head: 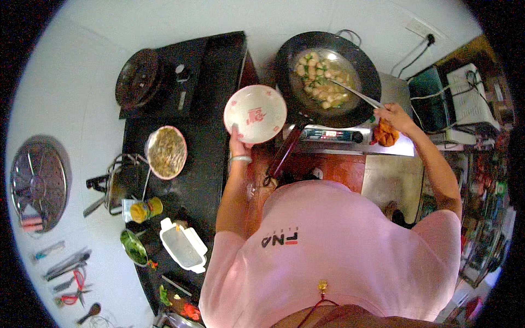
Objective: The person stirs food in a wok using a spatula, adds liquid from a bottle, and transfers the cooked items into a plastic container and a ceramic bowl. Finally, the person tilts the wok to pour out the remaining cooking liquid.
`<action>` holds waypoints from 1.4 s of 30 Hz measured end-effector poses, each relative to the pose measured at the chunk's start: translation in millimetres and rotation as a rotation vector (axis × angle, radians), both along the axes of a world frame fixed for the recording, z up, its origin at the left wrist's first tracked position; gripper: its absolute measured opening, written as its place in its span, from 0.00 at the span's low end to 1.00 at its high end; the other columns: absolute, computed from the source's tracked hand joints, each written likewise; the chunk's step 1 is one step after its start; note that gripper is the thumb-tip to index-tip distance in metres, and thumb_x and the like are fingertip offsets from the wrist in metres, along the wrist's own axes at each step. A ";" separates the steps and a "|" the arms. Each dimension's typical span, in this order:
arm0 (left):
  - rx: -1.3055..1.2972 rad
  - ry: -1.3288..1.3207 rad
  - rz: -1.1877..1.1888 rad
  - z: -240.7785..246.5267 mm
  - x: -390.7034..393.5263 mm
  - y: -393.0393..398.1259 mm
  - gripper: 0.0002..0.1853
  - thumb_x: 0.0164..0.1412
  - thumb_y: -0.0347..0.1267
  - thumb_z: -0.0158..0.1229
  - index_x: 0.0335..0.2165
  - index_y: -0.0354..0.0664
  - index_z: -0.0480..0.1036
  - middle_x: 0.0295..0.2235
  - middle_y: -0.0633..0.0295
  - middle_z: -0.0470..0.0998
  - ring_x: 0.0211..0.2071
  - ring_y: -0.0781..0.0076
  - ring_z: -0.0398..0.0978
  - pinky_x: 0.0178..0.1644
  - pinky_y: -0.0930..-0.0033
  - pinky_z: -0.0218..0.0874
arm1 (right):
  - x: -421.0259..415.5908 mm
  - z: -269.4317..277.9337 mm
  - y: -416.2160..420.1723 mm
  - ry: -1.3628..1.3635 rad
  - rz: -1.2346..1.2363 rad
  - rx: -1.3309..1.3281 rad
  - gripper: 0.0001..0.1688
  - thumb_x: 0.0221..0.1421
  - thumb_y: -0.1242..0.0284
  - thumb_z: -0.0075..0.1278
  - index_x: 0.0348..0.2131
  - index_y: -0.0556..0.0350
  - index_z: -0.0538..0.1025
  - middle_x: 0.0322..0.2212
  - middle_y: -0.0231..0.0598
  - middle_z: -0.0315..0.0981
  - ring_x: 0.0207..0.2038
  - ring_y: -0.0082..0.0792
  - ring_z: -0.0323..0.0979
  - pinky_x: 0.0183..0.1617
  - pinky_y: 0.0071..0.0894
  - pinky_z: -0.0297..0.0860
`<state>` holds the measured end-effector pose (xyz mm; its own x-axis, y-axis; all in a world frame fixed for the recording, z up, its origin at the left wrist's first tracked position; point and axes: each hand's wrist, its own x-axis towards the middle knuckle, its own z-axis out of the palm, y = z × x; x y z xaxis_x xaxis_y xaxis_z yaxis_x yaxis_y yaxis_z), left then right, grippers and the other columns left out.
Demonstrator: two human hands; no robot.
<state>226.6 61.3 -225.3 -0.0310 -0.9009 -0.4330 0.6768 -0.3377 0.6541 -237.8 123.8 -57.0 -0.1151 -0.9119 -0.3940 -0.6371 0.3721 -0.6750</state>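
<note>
My left hand (239, 141) grips the rim of a white bowl (257, 112) with red printed marks, its inside facing up and nothing in it. The bowl is held just left of a black wok (287, 82). In my right hand (393, 117) is the handle of a metal utensil (361, 96), whose far end dips into the wok. Pale chunks of food with green pieces (318, 78) lie there in a light broth. The wok sits on an induction cooker with a lit control panel (330, 134), and its long handle (283, 158) points toward me.
Left, a black counter (201, 164) carries a covered bowl of food (167, 152), a yellow-labelled jar (146, 210), a white-rimmed container (183, 245) and a bowl of greens (134, 247). An orange-brown item (385, 133) lies under my right hand. A power cord (414, 55) runs along the wall.
</note>
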 end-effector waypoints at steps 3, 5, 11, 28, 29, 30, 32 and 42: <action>-0.004 -0.044 -0.033 -16.1 4.9 -6.6 0.29 0.54 0.51 0.42 0.45 0.39 0.60 0.37 0.56 0.71 0.32 0.66 0.72 0.26 0.72 0.65 | 20.4 17.3 5.5 -0.026 0.037 0.012 0.18 0.44 0.59 0.51 0.19 0.55 0.71 0.12 0.24 0.59 0.15 0.18 0.55 0.17 0.20 0.53; -0.028 -0.053 -0.139 -31.7 17.4 -11.7 0.30 0.54 0.52 0.41 0.45 0.40 0.60 0.37 0.56 0.71 0.31 0.67 0.73 0.24 0.75 0.65 | 32.9 26.4 1.6 -0.042 0.084 0.043 0.17 0.44 0.59 0.51 0.19 0.55 0.71 0.12 0.24 0.59 0.16 0.18 0.55 0.18 0.21 0.53; -0.026 -0.073 -0.063 5.5 3.9 -2.6 0.33 0.52 0.56 0.39 0.46 0.42 0.58 0.37 0.59 0.71 0.31 0.68 0.73 0.24 0.75 0.65 | 97.3 54.8 -6.5 0.007 0.287 0.071 0.16 0.46 0.64 0.50 0.19 0.59 0.68 0.13 0.24 0.58 0.17 0.14 0.53 0.18 0.18 0.52; -0.106 -0.017 -0.013 7.1 6.2 15.2 0.34 0.55 0.55 0.34 0.47 0.38 0.57 0.42 0.57 0.68 0.40 0.66 0.70 0.36 0.66 0.67 | 205.8 136.0 -49.7 0.910 0.878 -0.237 0.19 0.43 0.62 0.50 0.24 0.64 0.70 0.17 0.54 0.67 0.24 0.51 0.68 0.28 0.43 0.64; -0.102 0.000 -0.024 6.3 6.2 15.6 0.34 0.55 0.55 0.34 0.47 0.38 0.57 0.42 0.57 0.68 0.40 0.66 0.70 0.36 0.66 0.67 | 210.3 142.2 -45.0 0.947 0.890 -0.251 0.18 0.43 0.62 0.50 0.24 0.63 0.70 0.17 0.54 0.67 0.24 0.51 0.68 0.29 0.43 0.65; -0.100 0.014 -0.032 3.9 8.2 16.3 0.33 0.55 0.55 0.34 0.47 0.38 0.57 0.42 0.57 0.68 0.40 0.66 0.70 0.36 0.67 0.67 | 213.6 145.8 -40.4 0.983 0.903 -0.268 0.18 0.43 0.62 0.50 0.25 0.62 0.70 0.17 0.54 0.67 0.24 0.52 0.68 0.29 0.44 0.65; -0.093 0.022 -0.052 -0.9 12.3 18.1 0.33 0.55 0.55 0.34 0.47 0.38 0.57 0.41 0.58 0.68 0.39 0.67 0.70 0.35 0.68 0.67 | 214.4 146.6 -32.8 1.016 0.886 -0.303 0.17 0.42 0.63 0.50 0.25 0.61 0.70 0.17 0.53 0.68 0.24 0.51 0.69 0.29 0.43 0.65; -0.113 0.003 -0.074 12.4 -1.9 12.1 0.36 0.53 0.58 0.34 0.49 0.41 0.55 0.43 0.59 0.67 0.40 0.67 0.69 0.35 0.70 0.67 | 75.1 96.0 -34.3 0.174 0.421 0.052 0.18 0.44 0.62 0.52 0.18 0.59 0.68 0.11 0.24 0.53 0.15 0.18 0.50 0.17 0.22 0.48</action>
